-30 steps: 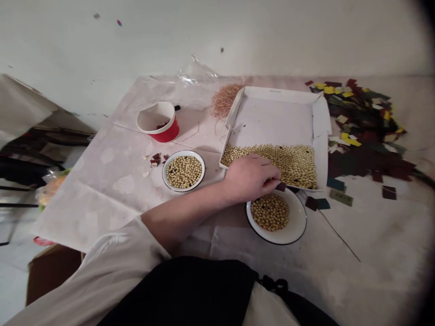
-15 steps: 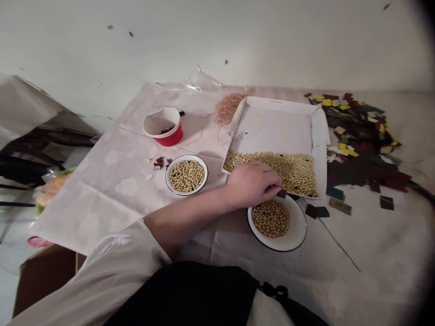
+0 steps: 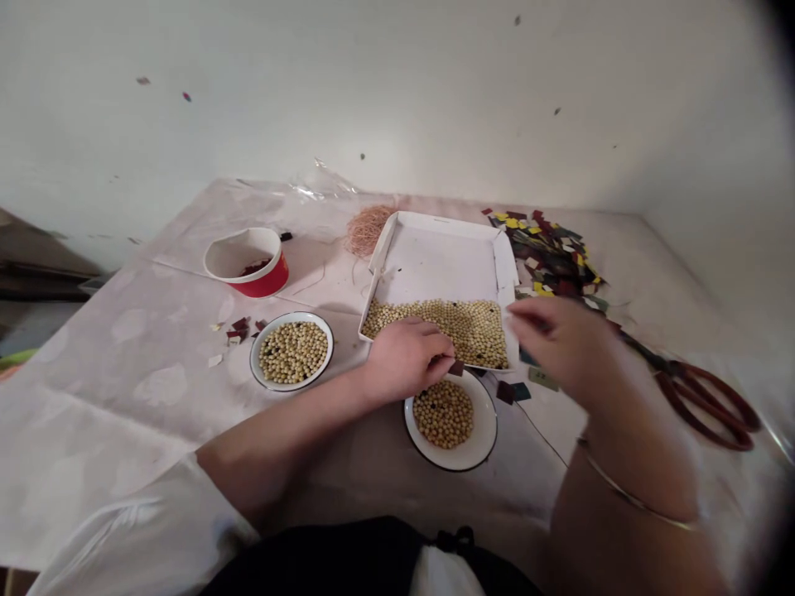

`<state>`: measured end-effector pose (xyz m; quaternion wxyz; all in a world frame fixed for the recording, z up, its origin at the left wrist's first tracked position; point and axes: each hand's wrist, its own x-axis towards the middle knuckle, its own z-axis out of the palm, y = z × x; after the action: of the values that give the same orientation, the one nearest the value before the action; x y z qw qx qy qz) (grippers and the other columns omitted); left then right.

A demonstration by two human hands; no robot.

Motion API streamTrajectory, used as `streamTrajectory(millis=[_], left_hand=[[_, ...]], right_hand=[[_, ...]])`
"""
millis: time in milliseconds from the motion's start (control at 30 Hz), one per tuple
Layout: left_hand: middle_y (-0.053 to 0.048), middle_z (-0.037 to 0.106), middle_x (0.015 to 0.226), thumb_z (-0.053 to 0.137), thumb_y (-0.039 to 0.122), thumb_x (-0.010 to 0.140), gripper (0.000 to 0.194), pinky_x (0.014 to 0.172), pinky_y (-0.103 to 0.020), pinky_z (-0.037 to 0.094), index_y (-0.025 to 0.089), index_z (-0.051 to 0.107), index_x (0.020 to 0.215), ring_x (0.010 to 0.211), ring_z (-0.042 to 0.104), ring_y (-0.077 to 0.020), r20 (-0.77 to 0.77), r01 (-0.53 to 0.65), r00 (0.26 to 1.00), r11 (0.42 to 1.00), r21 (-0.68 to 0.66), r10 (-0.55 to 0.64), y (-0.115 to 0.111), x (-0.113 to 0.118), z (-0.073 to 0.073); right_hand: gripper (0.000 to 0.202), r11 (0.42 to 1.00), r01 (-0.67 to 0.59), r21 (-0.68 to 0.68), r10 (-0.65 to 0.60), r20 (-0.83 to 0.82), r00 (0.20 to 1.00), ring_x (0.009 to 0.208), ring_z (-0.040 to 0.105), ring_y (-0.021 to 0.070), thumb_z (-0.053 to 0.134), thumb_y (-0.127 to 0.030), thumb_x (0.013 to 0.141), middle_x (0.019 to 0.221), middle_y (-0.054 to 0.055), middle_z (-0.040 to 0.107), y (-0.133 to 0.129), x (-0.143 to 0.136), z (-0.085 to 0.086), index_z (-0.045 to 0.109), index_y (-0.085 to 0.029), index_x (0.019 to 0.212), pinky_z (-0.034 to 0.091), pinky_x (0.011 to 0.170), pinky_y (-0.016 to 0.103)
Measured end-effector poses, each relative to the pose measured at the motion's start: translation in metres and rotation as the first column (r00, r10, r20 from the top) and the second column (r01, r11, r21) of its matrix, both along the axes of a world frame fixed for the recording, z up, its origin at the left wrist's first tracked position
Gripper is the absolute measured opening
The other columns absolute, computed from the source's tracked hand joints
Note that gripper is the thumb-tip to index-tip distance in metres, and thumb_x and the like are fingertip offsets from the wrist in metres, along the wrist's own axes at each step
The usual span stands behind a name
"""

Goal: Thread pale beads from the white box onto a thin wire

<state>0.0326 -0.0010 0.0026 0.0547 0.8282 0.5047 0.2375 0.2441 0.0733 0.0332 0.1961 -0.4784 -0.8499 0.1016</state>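
My left hand reaches over the front edge of a white cardboard box, its fingers closed on a small dark brown tag. Small round yellowish beads cover the front part of that box. Just below the fingers stands a white dark-rimmed bowl, partly filled with similar beads. My right hand is raised by the box's right side, slightly blurred. Its thumb and forefinger are pressed together; what they hold, if anything, cannot be made out. A thin dark cord lies right of the bowl.
A second bowl of beads and a red-and-white paper cup stand to the left. Pink thread lies behind the box. Coloured tags are heaped at right, near large scissors. Small tag pieces lie scattered by the cup.
My right hand has come into view from the right, beside the box. The left hand still holds the brown tag over the bowl. The view has shifted right, bringing scissors into sight.
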Motion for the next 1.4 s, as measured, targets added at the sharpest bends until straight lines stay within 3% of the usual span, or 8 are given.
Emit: streamTrajectory(millis=[133, 267, 500, 667, 800, 1067, 1400], left_hand=[[-0.001, 0.063, 0.074, 0.053, 0.029, 0.084, 0.015, 0.068, -0.029, 0.043, 0.021, 0.064, 0.079, 0.075, 0.056, -0.0160, -0.018, -0.007, 1.000, 1.000, 0.009, 0.007, 0.000, -0.001, 0.000], [-0.001, 0.062, 0.073, 0.052, 0.030, 0.084, 0.017, 0.069, -0.029, 0.043, 0.020, 0.065, 0.079, 0.075, 0.056, -0.0164, -0.026, -0.004, 1.000, 1.000, 0.000, 0.004, 0.001, -0.001, -0.002], [-0.002, 0.064, 0.076, 0.052, 0.032, 0.085, 0.019, 0.073, -0.031, 0.044, 0.020, 0.066, 0.080, 0.078, 0.057, -0.0172, -0.044, 0.000, 0.999, 1.000, -0.020, -0.001, 0.003, -0.001, -0.003], [-0.002, 0.064, 0.076, 0.053, 0.030, 0.084, 0.017, 0.072, -0.030, 0.044, 0.019, 0.066, 0.080, 0.078, 0.058, -0.0163, -0.019, 0.023, 1.000, 1.000, -0.019, -0.023, 0.003, -0.001, -0.001], [-0.002, 0.064, 0.076, 0.053, 0.029, 0.085, 0.017, 0.071, -0.030, 0.044, 0.019, 0.065, 0.080, 0.077, 0.057, -0.0164, -0.034, 0.019, 0.999, 1.000, -0.008, -0.019, 0.002, -0.001, 0.000], [-0.002, 0.064, 0.076, 0.052, 0.032, 0.085, 0.019, 0.073, -0.031, 0.045, 0.020, 0.066, 0.081, 0.078, 0.058, -0.0168, -0.037, 0.007, 0.999, 1.000, -0.013, -0.007, 0.003, 0.000, -0.002], [-0.001, 0.064, 0.076, 0.051, 0.030, 0.085, 0.018, 0.072, -0.031, 0.045, 0.020, 0.066, 0.081, 0.078, 0.058, -0.0167, -0.026, 0.018, 0.999, 1.000, -0.011, -0.018, 0.003, 0.000, -0.002]], right_hand=[[0.019, 0.996, -0.070, -0.059, 0.081, 0.212, 0.974, 0.089, 0.059, 0.0245, 0.059, -0.025, 0.077, 0.093, 0.010, 0.065, 0.006, -0.023, -0.026, 0.067, -0.016, 0.091, 0.045, 0.074, 0.035], [0.016, 0.998, 0.054, -0.023, -0.046, 0.258, 0.965, 0.085, 0.059, 0.0243, 0.058, -0.021, 0.075, 0.091, 0.007, 0.065, 0.004, -0.036, -0.037, 0.064, -0.020, 0.090, 0.040, 0.064, 0.033], [0.006, 0.994, 0.065, -0.084, -0.054, 0.123, 0.991, 0.076, 0.058, 0.0201, 0.058, -0.019, 0.076, 0.078, 0.002, 0.065, 0.001, -0.035, -0.035, 0.062, -0.021, 0.073, 0.039, 0.064, 0.031], [0.013, 0.992, -0.010, 0.129, 0.027, -0.127, 0.992, 0.084, 0.056, 0.0214, 0.057, -0.025, 0.081, 0.087, 0.006, 0.065, -0.017, -0.024, -0.032, 0.068, -0.019, 0.085, 0.044, 0.079, 0.037], [0.019, 0.981, -0.037, 0.193, 0.082, -0.231, 0.969, 0.087, 0.056, 0.0203, 0.054, -0.026, 0.085, 0.092, 0.008, 0.063, -0.046, -0.022, -0.031, 0.069, -0.018, 0.093, 0.046, 0.081, 0.036], [0.018, 0.967, -0.143, 0.212, 0.184, -0.188, 0.965, 0.083, 0.057, 0.0195, 0.056, -0.021, 0.085, 0.089, 0.007, 0.066, -0.058, -0.028, -0.051, 0.070, -0.019, 0.095, 0.047, 0.079, 0.037], [0.018, 0.970, -0.147, 0.193, 0.182, -0.182, 0.966, 0.084, 0.058, 0.0199, 0.055, -0.023, 0.085, 0.090, 0.006, 0.067, -0.057, -0.027, -0.049, 0.071, -0.021, 0.094, 0.047, 0.079, 0.038]])
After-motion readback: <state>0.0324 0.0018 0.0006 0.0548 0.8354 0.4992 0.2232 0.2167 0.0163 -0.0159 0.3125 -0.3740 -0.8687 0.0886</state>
